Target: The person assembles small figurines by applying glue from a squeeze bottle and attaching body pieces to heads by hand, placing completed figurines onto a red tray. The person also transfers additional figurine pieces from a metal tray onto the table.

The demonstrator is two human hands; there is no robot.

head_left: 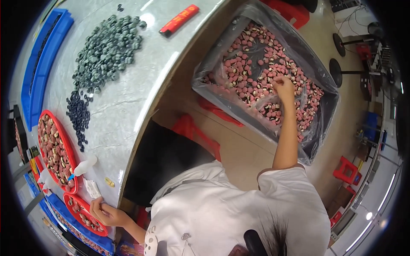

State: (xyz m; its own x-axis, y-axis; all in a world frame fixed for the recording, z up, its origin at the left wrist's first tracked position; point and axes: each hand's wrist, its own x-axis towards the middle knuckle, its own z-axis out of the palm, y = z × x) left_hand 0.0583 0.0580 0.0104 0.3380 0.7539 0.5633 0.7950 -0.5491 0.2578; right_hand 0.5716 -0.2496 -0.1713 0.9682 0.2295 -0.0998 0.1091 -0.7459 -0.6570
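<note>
My right hand (284, 88) reaches into a large box (204, 87) lined with clear plastic. Its fingers are pinched together just over a spread of pink and dark round pieces (239, 66); whether a piece is between them is hidden. At the table's edge, my left hand (106, 213) has its fingers curled beside a small red tray (70, 200) with a few pink pieces in it. What those fingers hold, if anything, I cannot make out. A white crumpled packet (92, 188) lies by the fingertips, near a translucent squeeze bottle (85, 165) with a blue tip.
A larger red tray (73, 153) holds many similar pieces. Farther up the grey table are a pile of green pieces (109, 49), small dark rings (78, 115), a blue bin (40, 81) and a red stick-shaped object (179, 20). Red stools (347, 170) stand on the floor.
</note>
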